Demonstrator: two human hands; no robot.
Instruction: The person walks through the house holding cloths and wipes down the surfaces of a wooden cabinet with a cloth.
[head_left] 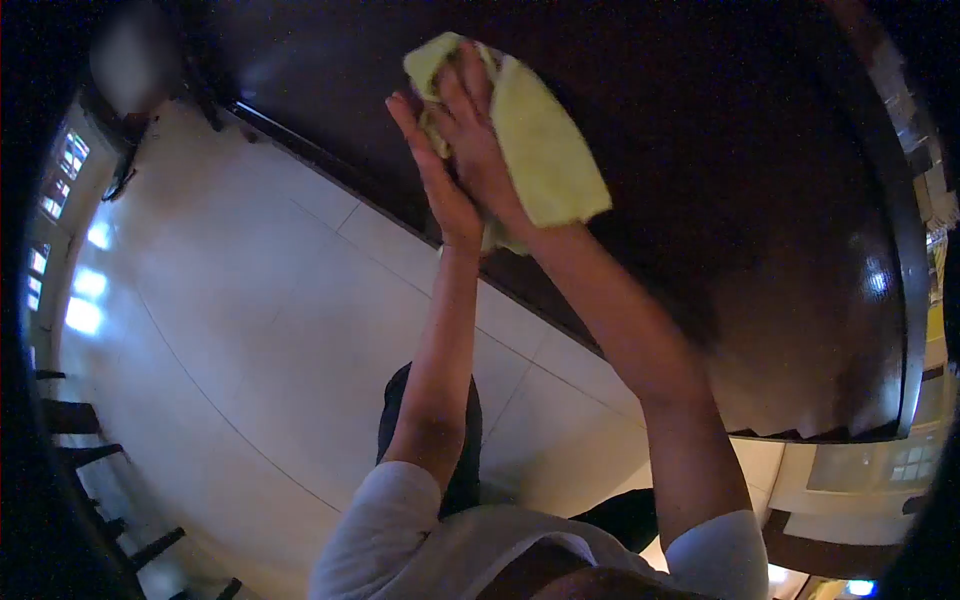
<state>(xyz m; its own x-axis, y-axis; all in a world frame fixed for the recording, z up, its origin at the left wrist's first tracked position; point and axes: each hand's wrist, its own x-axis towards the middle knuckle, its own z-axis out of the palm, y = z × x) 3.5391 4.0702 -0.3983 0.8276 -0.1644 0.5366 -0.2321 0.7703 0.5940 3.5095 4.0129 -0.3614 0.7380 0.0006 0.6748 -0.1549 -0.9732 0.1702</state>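
Observation:
A pale yellow cloth [548, 150] lies partly bunched on the dark wooden tabletop [330, 90]. My right hand [482, 160] presses down on it, with fingers reaching into its folds near the top. Most of the cloth spreads to the right of that hand, and a small corner shows under the wrist. Close against its left side is my left hand [440, 190], seen edge-on with its fingers stretched forward. Whether the left palm also touches the cloth is hidden.
The table's near edge [340, 183] runs diagonally below my hands, and its curved end [912, 330] is at the right. Pale floor tiles [250, 320] stretch to the left. Dark furniture legs [90, 455] stand at the lower left. A blurred round shape [135, 60] is at the upper left.

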